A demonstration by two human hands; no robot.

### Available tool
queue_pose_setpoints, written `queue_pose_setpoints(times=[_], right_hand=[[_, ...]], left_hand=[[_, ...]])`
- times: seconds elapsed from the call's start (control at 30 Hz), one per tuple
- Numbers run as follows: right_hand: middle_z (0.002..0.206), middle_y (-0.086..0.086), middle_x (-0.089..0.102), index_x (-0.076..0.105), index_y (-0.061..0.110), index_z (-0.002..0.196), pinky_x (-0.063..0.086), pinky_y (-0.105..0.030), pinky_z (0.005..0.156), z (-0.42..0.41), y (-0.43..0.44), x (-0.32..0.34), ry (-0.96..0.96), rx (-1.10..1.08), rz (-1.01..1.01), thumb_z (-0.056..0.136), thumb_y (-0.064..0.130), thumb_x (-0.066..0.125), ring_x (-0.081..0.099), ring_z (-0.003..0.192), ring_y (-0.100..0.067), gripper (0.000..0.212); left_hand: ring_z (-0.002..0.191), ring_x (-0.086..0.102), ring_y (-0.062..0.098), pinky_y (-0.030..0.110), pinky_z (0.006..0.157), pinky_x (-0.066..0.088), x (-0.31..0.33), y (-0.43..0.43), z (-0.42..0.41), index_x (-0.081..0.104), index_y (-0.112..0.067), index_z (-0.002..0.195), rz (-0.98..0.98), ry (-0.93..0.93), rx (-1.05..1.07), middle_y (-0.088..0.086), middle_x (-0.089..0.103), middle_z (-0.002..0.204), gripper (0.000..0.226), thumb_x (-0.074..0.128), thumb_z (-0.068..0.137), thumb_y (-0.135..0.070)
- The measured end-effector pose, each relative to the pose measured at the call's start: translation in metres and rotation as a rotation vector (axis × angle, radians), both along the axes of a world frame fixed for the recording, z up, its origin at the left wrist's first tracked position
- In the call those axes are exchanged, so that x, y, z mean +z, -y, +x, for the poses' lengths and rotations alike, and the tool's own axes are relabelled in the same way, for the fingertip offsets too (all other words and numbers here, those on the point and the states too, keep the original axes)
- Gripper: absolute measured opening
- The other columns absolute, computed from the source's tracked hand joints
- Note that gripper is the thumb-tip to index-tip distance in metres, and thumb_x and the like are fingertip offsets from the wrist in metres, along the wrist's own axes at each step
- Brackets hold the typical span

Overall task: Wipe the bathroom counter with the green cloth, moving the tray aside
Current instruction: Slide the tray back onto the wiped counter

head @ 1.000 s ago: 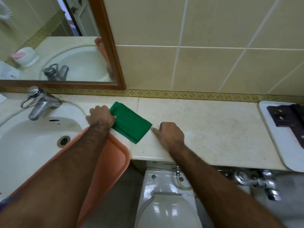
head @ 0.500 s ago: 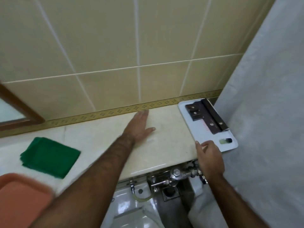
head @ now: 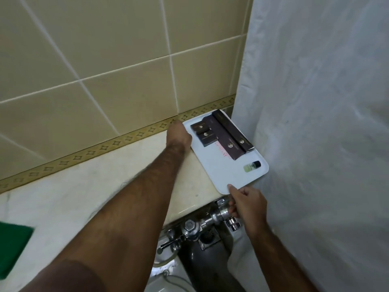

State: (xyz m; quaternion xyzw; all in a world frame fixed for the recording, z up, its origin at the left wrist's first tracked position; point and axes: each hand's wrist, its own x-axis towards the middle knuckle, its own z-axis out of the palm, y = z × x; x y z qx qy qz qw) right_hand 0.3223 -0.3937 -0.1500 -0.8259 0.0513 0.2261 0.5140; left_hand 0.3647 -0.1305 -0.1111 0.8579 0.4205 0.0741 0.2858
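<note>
A white tray (head: 223, 169) lies at the right end of the beige counter (head: 105, 186), against the curtain. It carries dark boxes (head: 223, 133) and a small bottle (head: 252, 166). My left hand (head: 179, 137) is on the tray's far-left corner by the wall, with its fingers curled at the rim. My right hand (head: 248, 202) pinches the tray's near corner, thumb on top and fingers underneath. The folded green cloth (head: 12, 247) lies alone on the counter at the far left edge of view, partly cut off.
A white shower curtain (head: 315, 123) hangs close along the tray's right side. The tiled wall (head: 126, 70) backs the counter. Chrome flush valves (head: 202, 224) stick out below the counter's front edge, above a toilet (head: 168, 285).
My view has swung right, from the sink to the tray. My left hand left the cloth and slid along the counter to the tray's far corner. My right hand closed on the near corner.
</note>
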Motion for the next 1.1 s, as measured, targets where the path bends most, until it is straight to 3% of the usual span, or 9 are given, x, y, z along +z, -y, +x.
queue_pose_setpoints(times=[0.2,0.27,0.4,0.53,0.67,0.73,0.83,1.1], right_hand=[[0.06,-0.008,0.07,0.062,0.007,0.069,0.055,-0.033,0.05,0.003,0.005,-0.002,0.008,0.045,-0.052,0.092,0.028,0.07,0.065,0.047,-0.019,0.032],[0.063,-0.008,0.067,0.06,0.004,0.071,0.051,-0.034,0.057,0.001,0.009,0.0,0.072,0.061,-0.125,0.093,0.029,0.066,0.061,0.054,-0.021,0.034],[0.065,-0.007,0.057,0.053,0.002,0.069,0.039,-0.031,0.057,-0.012,0.012,0.014,0.17,0.191,-0.236,0.096,0.024,0.06,0.05,0.06,-0.019,0.036],[0.073,-0.017,0.061,0.053,0.001,0.073,0.04,-0.037,0.061,-0.027,0.001,0.031,0.249,0.347,-0.279,0.099,0.022,0.057,0.054,0.067,-0.028,0.034],[0.065,-0.01,0.053,0.041,0.015,0.066,0.043,-0.043,0.067,-0.038,-0.032,0.054,0.349,0.562,-0.379,0.102,0.025,0.052,0.056,0.072,-0.034,0.038],[0.065,-0.005,0.051,0.042,0.017,0.068,0.041,-0.042,0.068,-0.045,-0.059,0.062,0.387,0.68,-0.415,0.103,0.028,0.049,0.055,0.074,-0.032,0.038],[0.081,-0.01,0.063,0.053,0.013,0.079,0.049,-0.042,0.073,-0.056,-0.105,0.069,0.44,0.822,-0.44,0.103,0.032,0.046,0.06,0.083,-0.033,0.032],[0.087,-0.006,0.061,0.055,0.014,0.087,0.043,-0.037,0.067,-0.072,-0.19,0.054,0.552,0.992,-0.518,0.106,0.033,0.042,0.057,0.084,-0.029,0.029]], left_hand=[[0.127,0.054,0.035,0.035,0.104,0.043,-0.003,-0.001,0.004,0.057,0.003,0.132,-0.067,0.043,0.088,0.021,0.054,0.139,0.043,0.058,0.09,-0.004],[0.126,0.054,0.034,0.035,0.103,0.043,-0.002,-0.005,-0.011,0.06,0.002,0.13,-0.083,0.051,0.097,0.021,0.057,0.137,0.043,0.058,0.089,-0.009],[0.129,0.053,0.032,0.03,0.106,0.04,0.001,-0.01,-0.075,0.059,0.0,0.134,-0.092,0.091,0.177,0.019,0.057,0.139,0.049,0.064,0.088,-0.015],[0.112,0.061,0.037,0.035,0.093,0.048,0.003,-0.016,-0.164,0.065,0.004,0.118,-0.086,0.076,0.287,0.021,0.067,0.119,0.039,0.065,0.083,-0.013],[0.091,0.07,0.033,0.034,0.084,0.055,0.014,-0.026,-0.258,0.068,-0.002,0.1,-0.14,0.127,0.425,0.015,0.075,0.095,0.021,0.063,0.081,-0.008],[0.073,0.072,0.027,0.028,0.066,0.057,0.016,-0.029,-0.301,0.065,-0.006,0.096,-0.188,0.163,0.523,0.015,0.076,0.086,0.014,0.062,0.082,-0.007],[0.051,0.068,0.012,0.008,0.04,0.042,0.015,-0.035,-0.352,0.063,-0.006,0.096,-0.233,0.241,0.659,0.014,0.075,0.081,0.01,0.063,0.086,-0.007],[0.037,0.063,0.004,0.007,0.039,0.041,0.002,-0.055,-0.408,0.062,-0.001,0.095,-0.24,0.241,0.801,0.019,0.074,0.082,0.008,0.062,0.089,-0.006]])
